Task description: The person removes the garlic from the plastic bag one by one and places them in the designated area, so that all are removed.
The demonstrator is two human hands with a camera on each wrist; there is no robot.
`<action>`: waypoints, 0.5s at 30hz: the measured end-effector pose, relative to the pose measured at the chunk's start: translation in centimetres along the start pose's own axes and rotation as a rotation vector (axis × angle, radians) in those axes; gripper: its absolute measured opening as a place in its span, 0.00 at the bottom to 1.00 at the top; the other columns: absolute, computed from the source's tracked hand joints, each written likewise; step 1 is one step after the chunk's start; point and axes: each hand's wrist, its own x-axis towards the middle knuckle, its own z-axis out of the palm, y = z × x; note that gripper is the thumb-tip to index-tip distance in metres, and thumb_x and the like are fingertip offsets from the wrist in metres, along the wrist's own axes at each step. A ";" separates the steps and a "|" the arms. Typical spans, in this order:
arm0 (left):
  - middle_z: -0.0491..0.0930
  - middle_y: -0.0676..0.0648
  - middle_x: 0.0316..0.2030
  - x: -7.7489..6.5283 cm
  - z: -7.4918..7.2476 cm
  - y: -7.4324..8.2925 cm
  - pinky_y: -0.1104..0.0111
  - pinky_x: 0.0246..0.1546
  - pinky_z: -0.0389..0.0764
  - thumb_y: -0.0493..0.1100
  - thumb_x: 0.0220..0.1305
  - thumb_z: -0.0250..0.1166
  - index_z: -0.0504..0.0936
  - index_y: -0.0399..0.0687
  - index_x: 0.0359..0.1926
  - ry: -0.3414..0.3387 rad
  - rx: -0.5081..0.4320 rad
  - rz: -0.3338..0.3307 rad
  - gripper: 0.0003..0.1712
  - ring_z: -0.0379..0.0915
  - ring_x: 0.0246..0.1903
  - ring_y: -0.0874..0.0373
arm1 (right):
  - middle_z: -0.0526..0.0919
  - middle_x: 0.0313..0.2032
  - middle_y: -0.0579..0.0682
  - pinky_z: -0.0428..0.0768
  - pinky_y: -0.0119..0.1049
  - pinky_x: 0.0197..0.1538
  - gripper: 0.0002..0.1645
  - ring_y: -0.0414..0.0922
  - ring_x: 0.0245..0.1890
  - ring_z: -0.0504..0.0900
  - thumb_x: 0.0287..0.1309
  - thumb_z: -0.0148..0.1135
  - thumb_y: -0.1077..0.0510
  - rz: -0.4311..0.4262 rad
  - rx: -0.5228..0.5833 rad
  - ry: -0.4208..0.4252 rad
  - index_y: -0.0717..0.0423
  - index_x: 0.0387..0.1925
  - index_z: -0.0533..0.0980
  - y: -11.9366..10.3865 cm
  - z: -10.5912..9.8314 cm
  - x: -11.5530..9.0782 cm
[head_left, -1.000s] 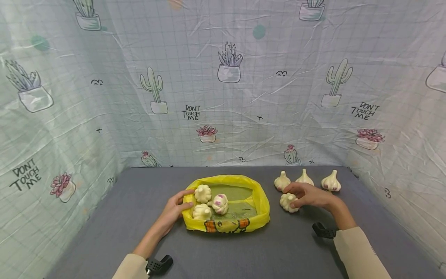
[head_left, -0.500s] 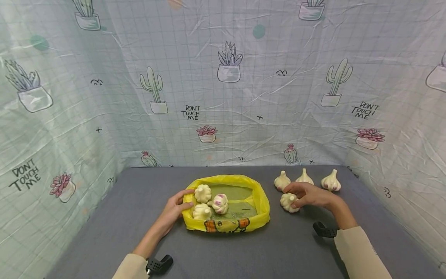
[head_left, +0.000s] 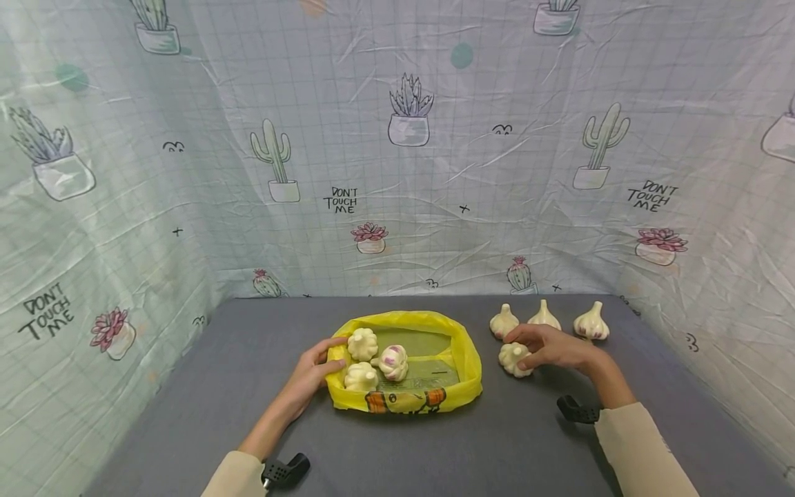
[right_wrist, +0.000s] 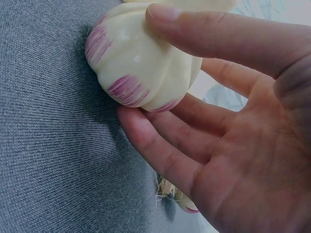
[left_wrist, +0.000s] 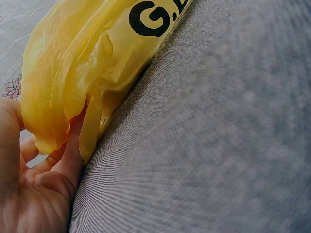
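At the left end of an open yellow plastic bag (head_left: 464, 395), my left hand (head_left: 306, 376) pinches the rolled rim between thumb and fingers. The left wrist view shows the thin, creased bag wall (left_wrist: 58, 73) between them. Three garlic bulbs lie inside: one at the back (head_left: 362, 344), one in front (head_left: 361, 377) and a purple-streaked one (head_left: 393, 363). To the right of the bag, my right hand (head_left: 555, 348) holds another garlic bulb (head_left: 512, 357), low at the tabletop. Thumb on one side, fingers on the other, they grip this cream, purple-striped bulb (right_wrist: 133, 63) in the right wrist view.
Behind my right hand stand three more garlic bulbs, a left one (head_left: 503, 323), a middle one (head_left: 544, 317) partly hidden by the hand, and a right one (head_left: 591, 322). A grey cloth (head_left: 397, 455) covers the table. Patterned curtains (head_left: 459, 166) enclose the back and sides.
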 end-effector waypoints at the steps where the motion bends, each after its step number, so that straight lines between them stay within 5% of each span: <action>1: 0.72 0.31 0.67 0.0 0.0 0.0 0.64 0.43 0.87 0.38 0.73 0.63 0.69 0.44 0.74 -0.001 -0.001 0.000 0.31 0.83 0.48 0.54 | 0.78 0.61 0.63 0.74 0.56 0.61 0.30 0.52 0.61 0.74 0.61 0.71 0.58 0.000 -0.003 0.002 0.65 0.61 0.74 0.0 -0.1 0.0; 15: 0.68 0.33 0.72 0.1 -0.1 -0.1 0.66 0.43 0.85 0.39 0.73 0.63 0.70 0.45 0.74 -0.005 0.024 0.009 0.30 0.82 0.48 0.55 | 0.78 0.63 0.65 0.75 0.50 0.59 0.35 0.57 0.63 0.72 0.60 0.72 0.57 0.014 -0.002 -0.008 0.68 0.64 0.72 0.1 -0.3 -0.4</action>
